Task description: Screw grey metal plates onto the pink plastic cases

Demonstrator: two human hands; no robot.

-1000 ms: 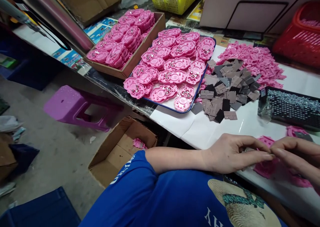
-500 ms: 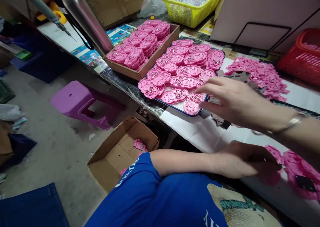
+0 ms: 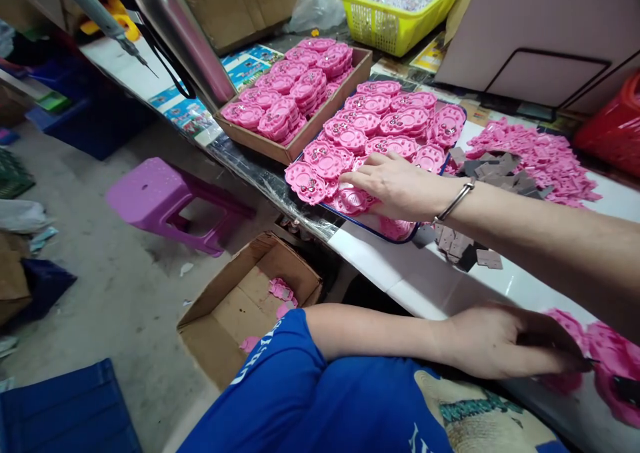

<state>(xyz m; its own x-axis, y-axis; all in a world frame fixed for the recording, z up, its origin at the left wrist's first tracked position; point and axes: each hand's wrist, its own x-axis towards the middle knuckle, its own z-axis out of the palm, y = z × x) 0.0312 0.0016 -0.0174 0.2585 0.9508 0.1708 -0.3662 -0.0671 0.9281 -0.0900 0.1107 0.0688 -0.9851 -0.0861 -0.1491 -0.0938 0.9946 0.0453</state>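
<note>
My right hand, with a metal bangle at the wrist, is over a blue-rimmed tray of pink plastic casings. Its fingers are curled closed on one pink casing; the hand covers most of that piece. Lower right, my left hand is closed above more pink pieces on the white table. A small dark tip shows past its fingers, and the rest of what it holds is hidden. Grey and black flat plates lie beside the tray.
A wooden box of stacked pink casings stands left of the tray, near a steel flask. Loose pink parts, a yellow basket and a red basket sit farther back. A carton and purple stool are below.
My right hand has moved left from the tray's near right corner, and its fingers have closed onto a casing farther in. The left hand stays low above the pink pieces. The view has shifted slightly.
</note>
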